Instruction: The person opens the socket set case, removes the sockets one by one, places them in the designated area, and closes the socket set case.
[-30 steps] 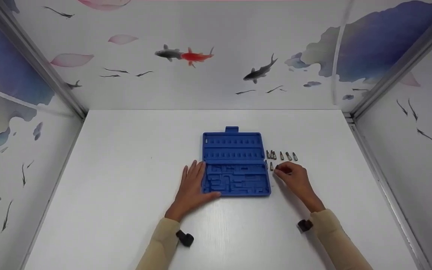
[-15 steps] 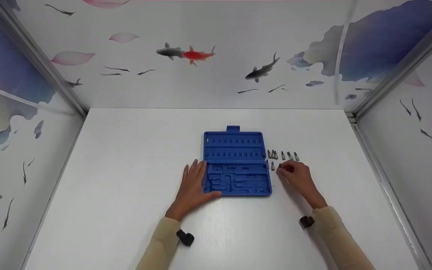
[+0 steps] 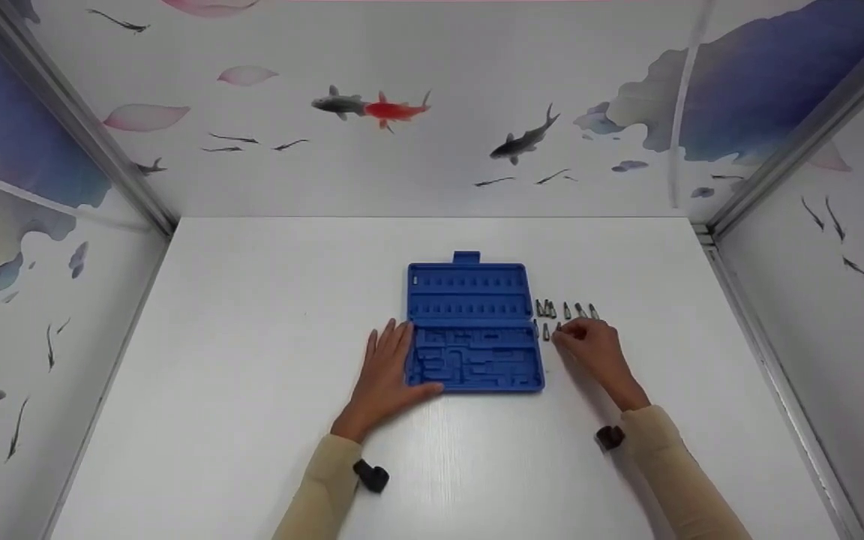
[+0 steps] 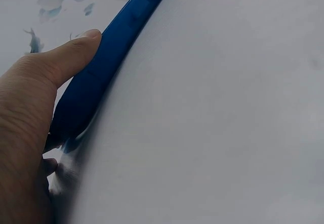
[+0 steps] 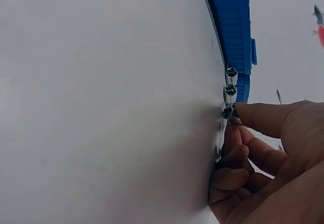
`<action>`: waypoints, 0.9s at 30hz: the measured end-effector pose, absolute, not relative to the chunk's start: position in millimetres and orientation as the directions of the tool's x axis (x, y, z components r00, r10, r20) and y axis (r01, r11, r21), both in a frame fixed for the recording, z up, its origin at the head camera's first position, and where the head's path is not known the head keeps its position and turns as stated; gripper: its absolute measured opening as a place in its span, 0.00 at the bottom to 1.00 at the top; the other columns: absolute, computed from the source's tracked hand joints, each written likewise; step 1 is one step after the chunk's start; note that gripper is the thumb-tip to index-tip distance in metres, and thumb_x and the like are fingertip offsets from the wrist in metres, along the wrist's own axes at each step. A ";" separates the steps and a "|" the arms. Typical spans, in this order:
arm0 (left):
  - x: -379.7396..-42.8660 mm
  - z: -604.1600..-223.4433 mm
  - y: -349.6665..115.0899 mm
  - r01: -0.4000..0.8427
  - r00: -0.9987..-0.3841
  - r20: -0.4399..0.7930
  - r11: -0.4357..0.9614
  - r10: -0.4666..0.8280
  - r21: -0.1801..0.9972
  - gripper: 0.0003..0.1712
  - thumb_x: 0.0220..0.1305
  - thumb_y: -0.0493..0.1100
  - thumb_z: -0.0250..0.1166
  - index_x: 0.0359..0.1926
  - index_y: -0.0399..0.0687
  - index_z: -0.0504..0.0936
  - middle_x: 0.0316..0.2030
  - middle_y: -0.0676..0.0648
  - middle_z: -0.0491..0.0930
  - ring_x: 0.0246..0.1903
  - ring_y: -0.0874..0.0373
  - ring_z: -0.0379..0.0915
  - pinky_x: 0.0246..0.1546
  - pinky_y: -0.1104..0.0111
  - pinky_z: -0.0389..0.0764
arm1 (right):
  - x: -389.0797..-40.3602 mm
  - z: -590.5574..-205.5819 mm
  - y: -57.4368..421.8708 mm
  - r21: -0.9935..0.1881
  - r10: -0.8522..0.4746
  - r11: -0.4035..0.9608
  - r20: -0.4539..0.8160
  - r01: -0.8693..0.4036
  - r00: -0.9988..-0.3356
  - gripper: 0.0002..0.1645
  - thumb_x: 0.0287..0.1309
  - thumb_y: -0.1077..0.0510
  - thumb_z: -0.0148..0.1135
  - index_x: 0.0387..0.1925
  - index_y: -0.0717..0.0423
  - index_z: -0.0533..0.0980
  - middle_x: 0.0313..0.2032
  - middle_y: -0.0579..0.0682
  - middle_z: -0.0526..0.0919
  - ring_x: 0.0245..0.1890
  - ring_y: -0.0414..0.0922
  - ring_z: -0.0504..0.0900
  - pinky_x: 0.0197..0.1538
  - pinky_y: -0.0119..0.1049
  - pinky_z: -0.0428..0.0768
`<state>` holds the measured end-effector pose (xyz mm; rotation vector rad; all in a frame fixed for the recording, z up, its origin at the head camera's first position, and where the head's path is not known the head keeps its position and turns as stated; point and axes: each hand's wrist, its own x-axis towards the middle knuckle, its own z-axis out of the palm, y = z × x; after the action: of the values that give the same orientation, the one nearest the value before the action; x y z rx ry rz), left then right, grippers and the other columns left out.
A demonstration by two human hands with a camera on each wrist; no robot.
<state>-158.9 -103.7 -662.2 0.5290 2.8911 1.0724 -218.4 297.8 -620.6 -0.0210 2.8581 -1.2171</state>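
Note:
A blue plastic tool case [image 3: 469,322] lies unfolded flat on the white table, with moulded slots in both halves. My left hand [image 3: 385,379] rests along its left side with fingers straight, the thumb on the front edge. In the left wrist view the thumb [image 4: 76,54] touches the blue rim. Right of the case, my right hand [image 3: 589,345] pinches a small metal socket [image 5: 228,113] between thumb and fingertips, low at the table. Two more sockets [image 5: 230,92] stand in line beside it. Their hollow ends face the right wrist camera.
Several small metal pieces [image 3: 567,310] with dark narrow tips form a row behind the right hand. One light piece [image 3: 415,280] sits in the case's top left slot. Printed wall panels [image 3: 432,165] enclose the table at the back and sides.
My right hand has shifted slightly right and turned a little at the fingertips, still pinching the socket. The left hand and the case hold their place.

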 end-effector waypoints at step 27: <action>-158.3 -661.0 -103.1 0.295 -0.946 0.090 0.707 0.312 0.642 0.75 0.60 0.79 0.72 0.89 0.41 0.48 0.88 0.41 0.48 0.89 0.45 0.33 0.87 0.49 0.29 | -227.5 -598.3 298.8 -0.752 0.026 0.660 0.015 0.006 -1.000 0.15 0.74 0.53 0.72 0.46 0.64 0.90 0.38 0.57 0.90 0.34 0.47 0.83 0.37 0.35 0.81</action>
<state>-158.3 -103.1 -661.0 0.5122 2.8792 1.0765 -227.5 298.8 -598.3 0.0273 2.8838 -1.3060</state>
